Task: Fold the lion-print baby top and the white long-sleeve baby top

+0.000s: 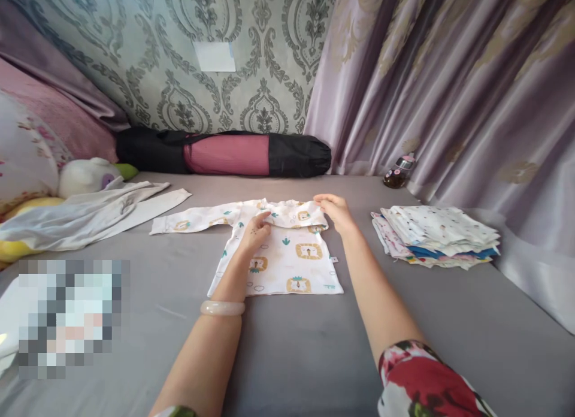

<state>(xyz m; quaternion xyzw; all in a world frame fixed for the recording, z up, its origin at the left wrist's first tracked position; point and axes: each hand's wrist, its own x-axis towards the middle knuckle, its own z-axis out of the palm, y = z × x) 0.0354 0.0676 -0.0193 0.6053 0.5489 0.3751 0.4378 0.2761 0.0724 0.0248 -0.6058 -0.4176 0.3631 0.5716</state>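
A small white baby shirt (294, 264) with lion prints lies flat on the grey bed sheet (291, 345). One sleeve stretches out to the left; the other is folded across the chest. My left hand (255, 231) rests on the shirt's upper middle, fingers loosely bent and pressing the cloth. My right hand (335, 212) lies on the folded sleeve at the shirt's right shoulder, fingers stretched flat. A pale bangle (222, 308) circles my left wrist.
A stack of folded baby clothes (438, 236) sits to the right. A white garment (90, 212) and soft toys (85, 176) lie at the left. A black and pink rolled bag (224, 153) lies along the wall. A small bottle (399, 172) stands by the curtain (449, 93).
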